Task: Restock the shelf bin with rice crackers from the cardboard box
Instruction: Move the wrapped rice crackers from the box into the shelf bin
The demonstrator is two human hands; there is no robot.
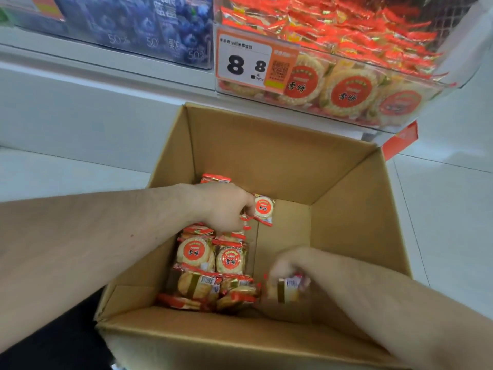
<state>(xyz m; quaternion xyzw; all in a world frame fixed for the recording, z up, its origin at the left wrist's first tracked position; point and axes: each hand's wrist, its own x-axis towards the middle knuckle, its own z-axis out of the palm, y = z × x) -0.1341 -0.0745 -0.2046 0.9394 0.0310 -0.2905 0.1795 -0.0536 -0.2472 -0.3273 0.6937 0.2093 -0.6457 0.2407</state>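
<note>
Both hands reach deep into the cardboard box (266, 156) because few packets remain. The left grip (226, 206) pinches a rice cracker packet (264, 208); the right grip (285, 271), blurred, holds another packet (288, 289). The shelf bin (346, 108) waits above both grips.

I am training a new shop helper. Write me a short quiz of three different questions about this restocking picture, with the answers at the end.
1. True or false: the cardboard box is full to the top with rice cracker packets.
2. Which hand holds a packet showing its round red label? A) left hand B) right hand C) neither
3. Fill in: the price tag on the shelf bin shows 8.__.

Key:
1. False; the remaining packets lie low along the box's left side.
2. A; the left hand holds that labelled packet, while the right hand holds a blurred packet, barcode side up.
3. 8
</note>
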